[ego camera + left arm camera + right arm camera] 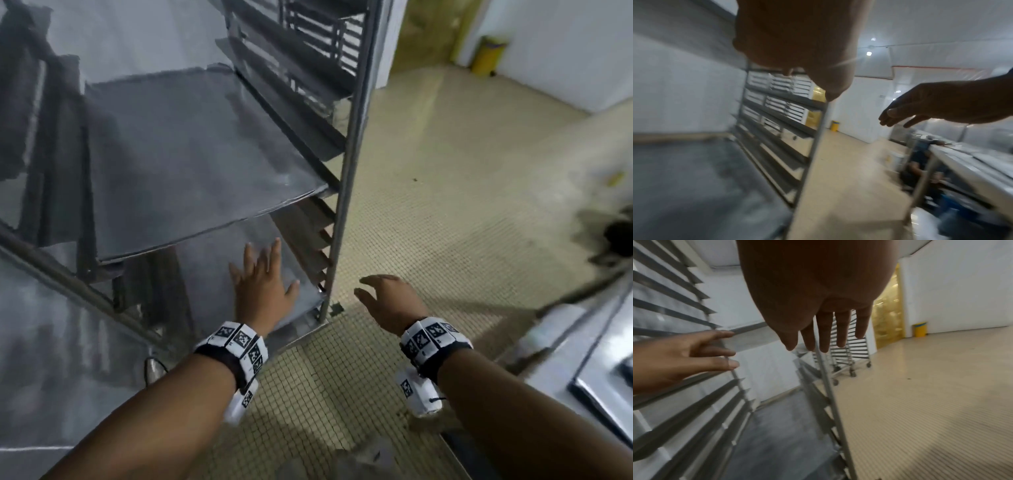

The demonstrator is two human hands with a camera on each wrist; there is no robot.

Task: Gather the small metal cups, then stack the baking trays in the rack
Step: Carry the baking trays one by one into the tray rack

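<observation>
A tall steel tray rack [346, 178] stands in front of me with flat grey baking trays on its runners. One tray [191, 161] sits at mid height and a lower tray [219, 263] lies under it. My left hand [262, 274] is spread flat with straight fingers over the lower tray's near right corner; whether it touches is unclear. My right hand [380, 294] hovers empty beside the rack's front right post, over the floor, fingers relaxed. In the right wrist view the right hand's fingers [824, 337] hang straight and the left hand [694, 353] reaches among the runners. No metal cups show.
Beige tiled floor [445, 205] spreads to the right of the rack. A steel counter [589, 370] runs along the right edge. More wheeled racks [849, 353] stand further back, with a yellow bin [488, 54] by the white wall.
</observation>
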